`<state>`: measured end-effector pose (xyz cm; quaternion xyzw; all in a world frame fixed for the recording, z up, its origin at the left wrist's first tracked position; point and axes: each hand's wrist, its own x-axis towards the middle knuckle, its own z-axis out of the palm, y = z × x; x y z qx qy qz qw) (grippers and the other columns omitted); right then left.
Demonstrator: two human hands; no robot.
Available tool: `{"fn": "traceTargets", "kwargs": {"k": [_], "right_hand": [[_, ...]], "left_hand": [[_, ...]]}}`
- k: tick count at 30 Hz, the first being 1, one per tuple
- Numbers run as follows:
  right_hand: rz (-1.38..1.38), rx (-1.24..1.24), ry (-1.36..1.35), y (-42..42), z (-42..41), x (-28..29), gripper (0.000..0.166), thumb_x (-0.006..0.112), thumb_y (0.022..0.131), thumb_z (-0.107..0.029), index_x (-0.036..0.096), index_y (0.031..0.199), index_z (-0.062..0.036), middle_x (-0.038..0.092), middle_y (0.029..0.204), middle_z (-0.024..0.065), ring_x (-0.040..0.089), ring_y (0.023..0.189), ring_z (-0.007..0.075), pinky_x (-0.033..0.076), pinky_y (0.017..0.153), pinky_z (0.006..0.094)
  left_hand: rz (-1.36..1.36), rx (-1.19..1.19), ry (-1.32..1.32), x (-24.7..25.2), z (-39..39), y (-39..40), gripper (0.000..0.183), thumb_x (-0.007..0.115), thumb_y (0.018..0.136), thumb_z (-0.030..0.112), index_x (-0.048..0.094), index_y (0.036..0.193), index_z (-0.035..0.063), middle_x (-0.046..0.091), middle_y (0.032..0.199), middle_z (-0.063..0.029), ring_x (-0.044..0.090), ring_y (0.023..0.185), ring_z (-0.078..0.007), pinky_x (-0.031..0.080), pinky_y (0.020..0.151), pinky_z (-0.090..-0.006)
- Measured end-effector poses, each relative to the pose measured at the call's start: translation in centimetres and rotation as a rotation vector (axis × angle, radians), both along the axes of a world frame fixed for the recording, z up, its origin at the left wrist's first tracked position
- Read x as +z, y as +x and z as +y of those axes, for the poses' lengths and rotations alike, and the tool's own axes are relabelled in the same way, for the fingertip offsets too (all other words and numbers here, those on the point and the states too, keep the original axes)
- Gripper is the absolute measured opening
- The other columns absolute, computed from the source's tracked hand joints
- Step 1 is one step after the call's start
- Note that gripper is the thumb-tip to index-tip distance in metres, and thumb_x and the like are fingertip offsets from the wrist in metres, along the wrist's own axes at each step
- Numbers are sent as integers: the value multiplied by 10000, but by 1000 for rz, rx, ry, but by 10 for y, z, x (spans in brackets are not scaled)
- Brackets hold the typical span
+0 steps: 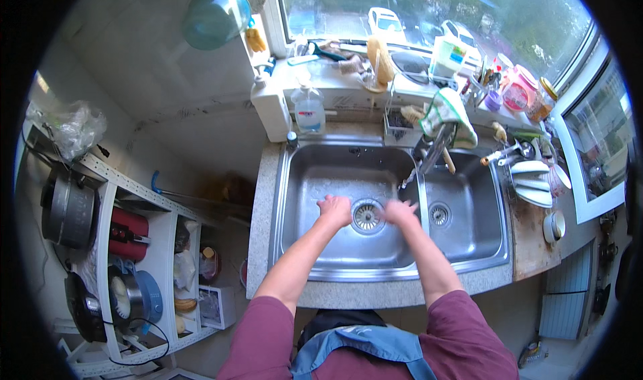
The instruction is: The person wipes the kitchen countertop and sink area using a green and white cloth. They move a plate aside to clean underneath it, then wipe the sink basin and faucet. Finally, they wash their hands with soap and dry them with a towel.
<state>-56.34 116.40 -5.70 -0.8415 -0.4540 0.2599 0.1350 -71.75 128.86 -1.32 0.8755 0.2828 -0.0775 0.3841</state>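
Note:
My left hand [335, 211] hovers over the large basin of a stainless steel double sink [346, 274], left of the drain strainer [367, 216]. Nothing shows in it, and its fingers are loosely apart. On the drain's other side is my right hand [400, 212], blurred, with spread fingers and nothing visible in it. Just beyond the right hand, a thin stream of water [408, 179] falls from the metal faucet [436, 149]. A white cloth with green edging [449, 116] hangs over the faucet's top.
Behind the basin stand a white dispenser bottle [271, 106] and a clear pump bottle [308, 110]. Bowls [532, 181] fill a rack at right, near a wooden board [533, 239]. Jars [520, 88] and utensils crowd the windowsill. A white shelf unit [155, 204] with pots stands left.

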Motion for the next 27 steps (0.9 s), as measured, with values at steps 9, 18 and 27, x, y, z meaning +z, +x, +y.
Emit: {"fn": "traceTargets", "kwargs": {"k": [9, 18, 27], "right_hand": [[877, -334, 520, -43, 99, 106, 268, 499, 808, -278, 567, 937, -53, 596, 897, 107, 596, 801, 218, 466, 666, 316], [1746, -273, 1008, -58, 269, 191, 573, 282, 887, -429, 384, 1150, 69, 416, 1189, 217, 392, 1136, 302, 311, 959, 378], [2034, -331, 1143, -58, 335, 196, 866, 273, 795, -629, 168, 1262, 92, 196, 1328, 248, 248, 1226, 328, 192, 1019, 387]], "left_hand": [[-679, 330, 394, 155, 115, -47, 124, 552, 728, 125, 614, 755, 22, 612, 689, -103, 592, 603, -186, 471, 587, -283], [-344, 270, 1069, 212, 246, -17, 522, 447, 698, 45, 376, 1215, 50, 340, 1289, -131, 326, 1189, -262, 282, 984, -339], [-250, 203, 1022, 182, 265, -9, 528, 502, 724, 86, 352, 1228, 40, 353, 1286, -123, 309, 1214, -237, 272, 995, -314]]}}
